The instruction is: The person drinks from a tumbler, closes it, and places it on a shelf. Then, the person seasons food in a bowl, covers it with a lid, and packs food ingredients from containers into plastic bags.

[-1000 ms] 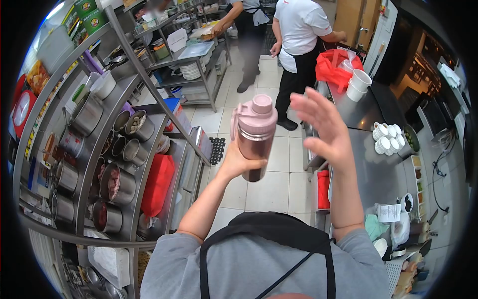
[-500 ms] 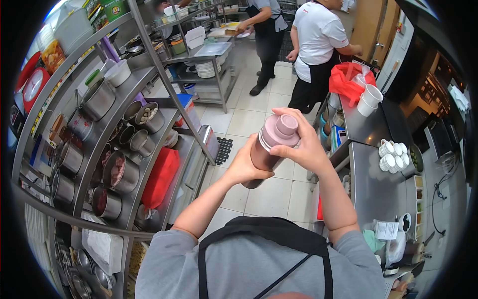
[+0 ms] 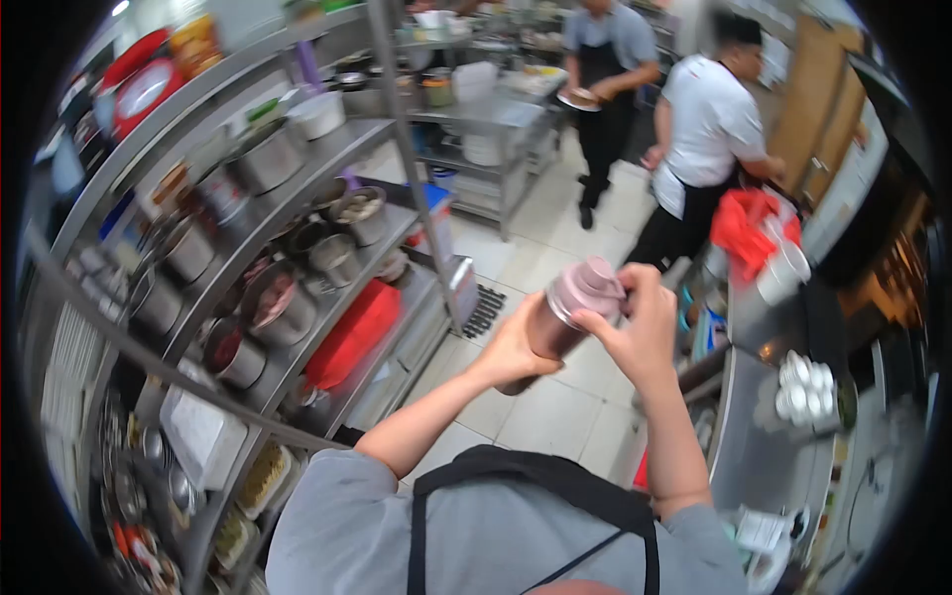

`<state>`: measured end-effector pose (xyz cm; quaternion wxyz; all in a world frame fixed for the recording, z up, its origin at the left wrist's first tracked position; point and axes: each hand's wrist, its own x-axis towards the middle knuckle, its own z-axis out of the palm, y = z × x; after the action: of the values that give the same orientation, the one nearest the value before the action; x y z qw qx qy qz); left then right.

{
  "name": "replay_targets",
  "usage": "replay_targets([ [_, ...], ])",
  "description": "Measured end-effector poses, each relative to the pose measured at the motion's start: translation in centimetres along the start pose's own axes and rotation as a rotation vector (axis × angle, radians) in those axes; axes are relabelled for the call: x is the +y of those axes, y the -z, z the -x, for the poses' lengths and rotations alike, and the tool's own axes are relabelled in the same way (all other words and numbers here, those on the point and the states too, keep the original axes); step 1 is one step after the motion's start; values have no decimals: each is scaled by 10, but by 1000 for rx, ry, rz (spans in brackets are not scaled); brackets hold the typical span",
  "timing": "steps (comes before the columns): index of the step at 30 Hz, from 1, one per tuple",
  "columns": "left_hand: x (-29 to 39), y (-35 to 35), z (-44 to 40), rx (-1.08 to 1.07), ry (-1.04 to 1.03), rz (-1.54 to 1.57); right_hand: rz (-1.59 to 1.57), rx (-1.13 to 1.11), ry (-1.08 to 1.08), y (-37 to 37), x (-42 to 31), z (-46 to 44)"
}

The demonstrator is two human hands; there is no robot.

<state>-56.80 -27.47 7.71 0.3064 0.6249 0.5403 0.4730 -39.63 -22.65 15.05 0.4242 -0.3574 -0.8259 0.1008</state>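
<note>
A bottle (image 3: 557,332) with a see-through dark body and a pink lid is held tilted in front of my chest, its top leaning to the right. My left hand (image 3: 521,347) wraps round the body from the left. At the lid (image 3: 587,288), my right hand (image 3: 640,322) has its fingers curled round the right side, by the carry loop. Whether the lid is loose cannot be told.
Steel shelving (image 3: 238,223) with metal pots stands at the left. On the right runs a steel counter (image 3: 764,456) with white cups (image 3: 805,387) and a red bag (image 3: 749,233). Two people (image 3: 610,79) (image 3: 709,129) stand ahead.
My right hand has closed in from open air onto the bottle's lid, and the bottle has tilted rightward. The view has turned left. One person ahead now holds a plate.
</note>
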Motion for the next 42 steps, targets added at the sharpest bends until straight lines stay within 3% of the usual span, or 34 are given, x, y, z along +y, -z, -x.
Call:
replay_targets([
  [5, 14, 36, 13, 162, -52, -62, -427, 41, 90, -8, 2, 3],
  [9, 38, 109, 27, 431, -95, -96, -338, -4, 55, -6, 21, 14],
  [11, 53, 152, 38, 547, -211, 26, -325, -61, -1, -10, 45, 23],
  [13, 98, 191, 60, 717, -189, -20, -299, -76, -89, -15, 68, 34],
  [18, 174, 302, 98, 1073, -417, -352, -214, -23, -198, -28, 100, 47],
  [24, 278, 414, 126, 1411, -618, -785, -183, -75, -98, -52, 84, 38],
  [27, 308, 446, 126, 1677, -583, -956, -174, -167, -73, -68, 71, 37],
  [28, 314, 462, 126, 1669, -586, -952, -143, -193, -70, -72, 67, 38],
  [30, 322, 499, 127, 1906, -534, -897, -124, -205, -65, -77, 57, 38],
  [31, 323, 520, 131, 1891, -535, -886, -108, -222, -55, -78, 53, 39],
  [33, 319, 574, 144, 1958, 2, -1162, -97, -218, -92, -82, 52, 41],
  [35, 312, 641, 156, 1907, 144, -1348, -84, -201, -51, -81, 49, 43],
  [36, 311, 665, 163, 1842, 141, -1483, -77, -197, -57, -80, 47, 44],
  [37, 301, 668, 156, 1922, 151, -1567, -62, -193, -72, -78, 45, 45],
  [42, 256, 682, 125, 1847, 69, -1688, 27, -169, -106, -75, 41, 63],
])
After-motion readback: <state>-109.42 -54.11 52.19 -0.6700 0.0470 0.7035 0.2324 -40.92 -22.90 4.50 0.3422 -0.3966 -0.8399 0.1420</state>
